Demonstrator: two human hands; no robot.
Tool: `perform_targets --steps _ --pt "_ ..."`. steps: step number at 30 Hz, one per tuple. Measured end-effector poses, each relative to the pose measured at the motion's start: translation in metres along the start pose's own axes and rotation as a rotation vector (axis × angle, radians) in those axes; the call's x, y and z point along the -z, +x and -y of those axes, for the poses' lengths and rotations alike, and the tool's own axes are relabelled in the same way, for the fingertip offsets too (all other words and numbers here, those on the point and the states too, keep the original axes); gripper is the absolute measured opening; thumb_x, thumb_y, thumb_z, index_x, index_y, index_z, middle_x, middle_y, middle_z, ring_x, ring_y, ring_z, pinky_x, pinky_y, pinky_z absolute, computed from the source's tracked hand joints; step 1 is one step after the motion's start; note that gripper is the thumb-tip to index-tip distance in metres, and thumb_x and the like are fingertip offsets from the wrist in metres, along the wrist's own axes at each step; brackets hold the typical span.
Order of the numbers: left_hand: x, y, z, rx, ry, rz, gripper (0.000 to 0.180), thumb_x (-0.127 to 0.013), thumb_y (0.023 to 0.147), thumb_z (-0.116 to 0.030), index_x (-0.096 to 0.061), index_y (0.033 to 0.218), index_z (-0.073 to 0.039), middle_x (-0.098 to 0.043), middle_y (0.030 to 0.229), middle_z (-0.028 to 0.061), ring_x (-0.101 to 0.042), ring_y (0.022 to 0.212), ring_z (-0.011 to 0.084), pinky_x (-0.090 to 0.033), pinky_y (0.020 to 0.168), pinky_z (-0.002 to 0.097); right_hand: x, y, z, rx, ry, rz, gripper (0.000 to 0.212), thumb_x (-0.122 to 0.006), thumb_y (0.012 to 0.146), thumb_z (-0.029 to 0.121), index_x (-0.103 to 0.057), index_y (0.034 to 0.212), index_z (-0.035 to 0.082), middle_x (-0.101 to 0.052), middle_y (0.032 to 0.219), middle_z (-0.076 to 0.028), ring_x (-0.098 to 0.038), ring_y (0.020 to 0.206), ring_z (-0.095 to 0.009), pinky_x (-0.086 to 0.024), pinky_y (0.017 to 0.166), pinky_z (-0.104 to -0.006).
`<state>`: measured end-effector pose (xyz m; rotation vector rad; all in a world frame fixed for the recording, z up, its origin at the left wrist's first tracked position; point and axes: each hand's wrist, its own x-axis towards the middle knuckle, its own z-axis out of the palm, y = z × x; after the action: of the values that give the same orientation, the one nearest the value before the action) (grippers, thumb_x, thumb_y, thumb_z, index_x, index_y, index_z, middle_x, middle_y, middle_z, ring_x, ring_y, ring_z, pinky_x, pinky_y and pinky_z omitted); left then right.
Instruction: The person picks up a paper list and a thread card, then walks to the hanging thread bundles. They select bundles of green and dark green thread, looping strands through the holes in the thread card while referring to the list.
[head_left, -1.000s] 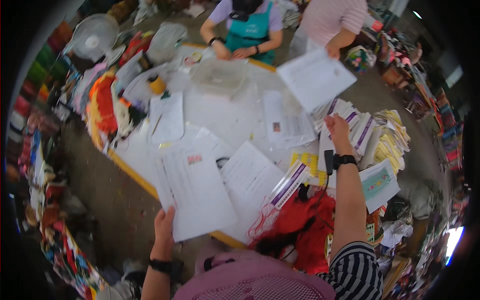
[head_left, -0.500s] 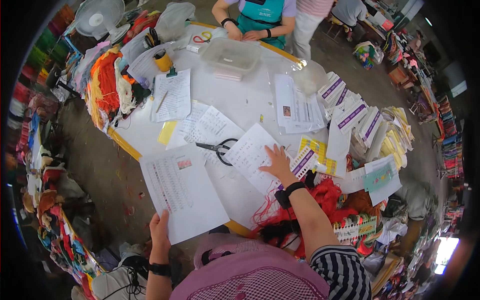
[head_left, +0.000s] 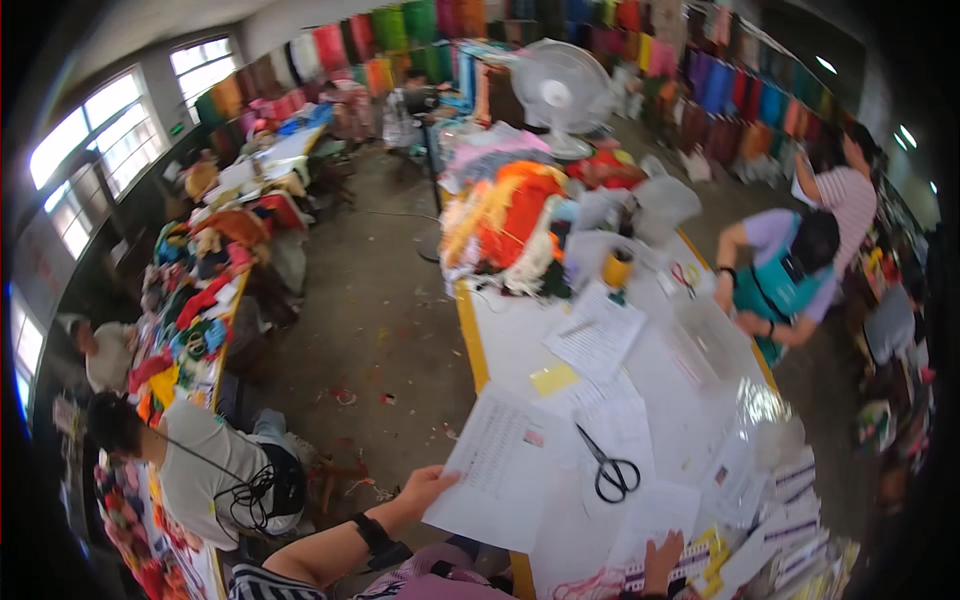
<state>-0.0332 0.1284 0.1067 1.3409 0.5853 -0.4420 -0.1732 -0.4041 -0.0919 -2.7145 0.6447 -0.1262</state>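
Observation:
My left hand (head_left: 432, 492) pinches the lower left edge of a printed sheet of paper (head_left: 500, 455). The sheet bears a table and a small reddish picture, and it tilts over the table's edge. My right hand (head_left: 662, 562) rests at the lower part of the view with its fingers apart, on a white handwritten sheet (head_left: 655, 510). Beside the printed sheet lie black-handled scissors (head_left: 609, 468), on other papers. Near my right hand are a yellow-patterned sheet (head_left: 712, 560) and pinkish-red thread (head_left: 595, 585).
Thread bundles (head_left: 515, 215) in orange, red and cream pile at the table's far end, by a white fan (head_left: 562, 90). A yellow tin (head_left: 617, 266), clipboard (head_left: 597, 335) and clear plastic box (head_left: 705, 335) stand nearby. A co-worker in a teal apron (head_left: 785, 290) is across the table; another person (head_left: 215, 470) sits left.
The view has swung left and up, showing the aisle and windows. My left hand still holds the printed sheet; my right hand stays on the handwritten paper, now at the lower edge.

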Motion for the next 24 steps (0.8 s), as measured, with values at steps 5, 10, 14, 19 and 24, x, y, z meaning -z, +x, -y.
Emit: perform_targets --steps 5,10,14,19,24 --pt "0.031 0.013 0.008 0.04 -0.084 0.043 0.026 -0.062 0.092 -0.02 -0.065 0.106 0.002 -0.067 0.09 0.0068 -0.064 0.073 0.0128 -0.053 0.065 0.0279 0.013 -0.05 0.027 0.108 -0.046 0.219 0.065 -0.067 0.082 0.038 -0.052 0.124 -0.008 -0.049 0.129 -0.031 -0.042 0.125 -0.043 -0.03 0.108 -0.0487" --pt "0.052 0.032 -0.003 -0.018 0.076 0.015 0.026 -0.061 0.092 -0.021 -0.066 0.103 0.002 -0.067 0.089 0.0055 -0.063 0.075 0.0116 -0.05 0.066 0.027 -0.014 -0.116 0.003 0.567 -0.336 0.312 0.023 -0.066 0.076 0.019 -0.065 0.095 0.006 -0.065 0.094 -0.016 -0.061 0.09 -0.033 -0.049 0.082 -0.0433" --pt "0.074 0.045 0.003 -0.105 0.134 0.046 0.03 -0.063 0.091 -0.026 -0.067 0.101 0.001 -0.067 0.085 0.0048 -0.062 0.078 0.0116 -0.05 0.069 0.0279 -0.023 -0.122 0.014 0.156 -0.017 0.576 0.042 -0.067 0.081 0.035 -0.063 0.107 0.002 -0.063 0.108 -0.022 -0.058 0.102 -0.038 -0.046 0.09 -0.0433" --pt "0.092 0.034 -0.008 -0.325 0.635 0.015 0.031 -0.059 0.087 -0.029 -0.066 0.108 -0.008 -0.068 0.089 0.0135 -0.065 0.081 0.0264 -0.051 0.075 0.0367 -0.015 -0.086 0.042 0.228 0.006 0.549 0.041 -0.065 0.081 0.036 -0.064 0.104 0.002 -0.064 0.104 -0.023 -0.06 0.099 -0.038 -0.047 0.088 -0.0437" --pt "0.101 -0.001 0.005 -0.453 0.897 -0.203 0.031 -0.054 0.084 -0.021 -0.066 0.111 -0.014 -0.066 0.098 0.018 -0.062 0.092 0.0393 -0.05 0.083 0.0444 0.004 -0.06 0.091 0.288 0.046 0.558 0.04 -0.063 0.08 0.037 -0.065 0.101 0.003 -0.064 0.099 -0.023 -0.061 0.096 -0.038 -0.048 0.085 -0.0441"
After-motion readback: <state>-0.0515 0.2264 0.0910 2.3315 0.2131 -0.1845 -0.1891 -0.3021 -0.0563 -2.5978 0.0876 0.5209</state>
